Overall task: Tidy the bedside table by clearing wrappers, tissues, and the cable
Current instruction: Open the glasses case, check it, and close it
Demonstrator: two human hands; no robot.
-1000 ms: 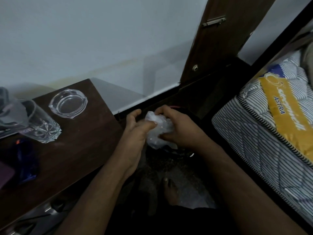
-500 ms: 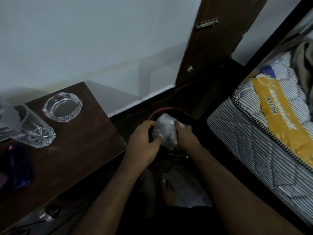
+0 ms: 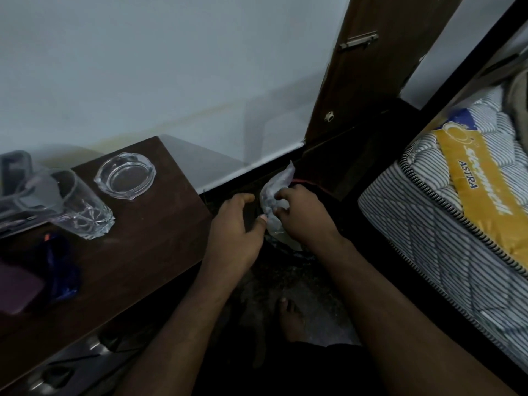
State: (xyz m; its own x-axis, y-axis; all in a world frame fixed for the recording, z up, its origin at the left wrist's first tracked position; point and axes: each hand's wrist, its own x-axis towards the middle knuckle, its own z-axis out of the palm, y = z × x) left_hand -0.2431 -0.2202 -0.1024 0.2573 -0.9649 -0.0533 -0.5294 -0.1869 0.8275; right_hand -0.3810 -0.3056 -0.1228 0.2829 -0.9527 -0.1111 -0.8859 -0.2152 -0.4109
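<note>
Eased back from wad (image 3: 271, 192) since earlier: left hand (image 3: 237, 224), grip curled, hold unclear. Right hand (image 3: 303, 215) grip pinching wad above bin (image 3: 305, 182). Binning step, seemingly; next, release over bin.

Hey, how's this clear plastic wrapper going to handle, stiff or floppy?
Probably floppy: the clear plastic wrapper sits crumpled in the right hand. It is likely very light, since it looks thin and translucent. Its glossy film may be slippery.

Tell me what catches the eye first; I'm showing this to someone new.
Both hands meet at centre: the right hand pinches a crumpled clear wrapper, the left hand holding its other side. At left, a glass ashtray and tumbler glint on the dark bedside table; at right, a striped, yellow-labelled mattress.
</note>
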